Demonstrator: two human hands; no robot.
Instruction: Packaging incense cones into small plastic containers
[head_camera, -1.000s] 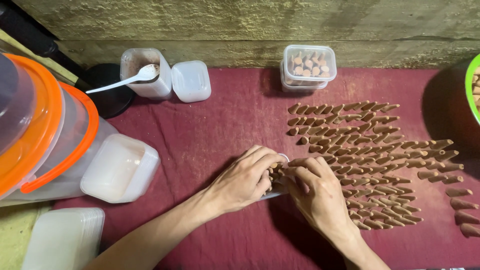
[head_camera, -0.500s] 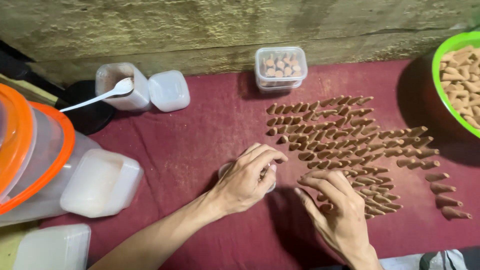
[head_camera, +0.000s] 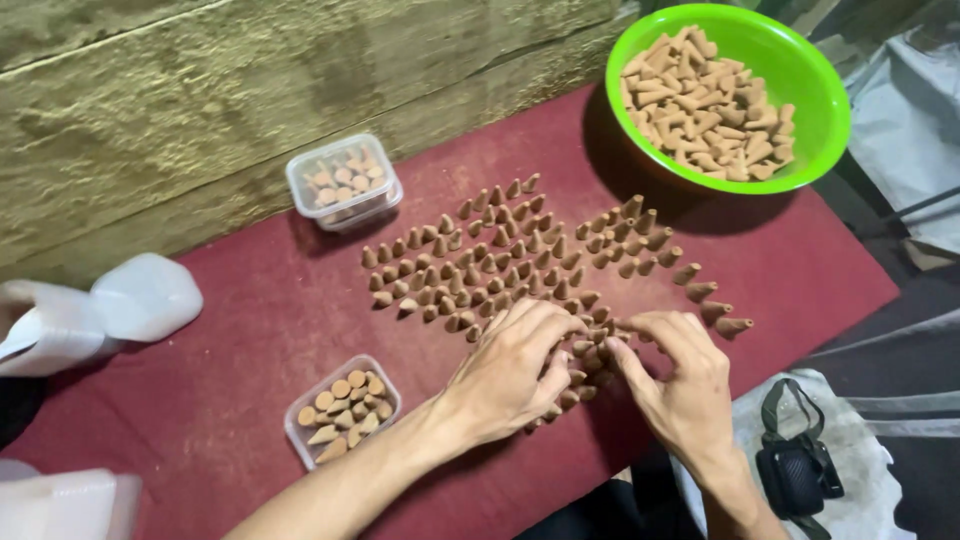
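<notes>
The left hand (head_camera: 510, 372) and right hand (head_camera: 680, 385) cover the near rows of brown cones (head_camera: 500, 265) on the red cloth (head_camera: 250, 320), so whether any fingertip pinches a cone cannot be told. Left of the cones, the white containers (head_camera: 90, 315) run off the frame's left edge, and a stack of white lids (head_camera: 60, 505) is cut by the bottom corner. Right of the cones, the grey fabric (head_camera: 905, 110) beyond the green bowl (head_camera: 830, 110) is cropped. The dark strap (head_camera: 795, 465) below it is too unclear to identify.
</notes>
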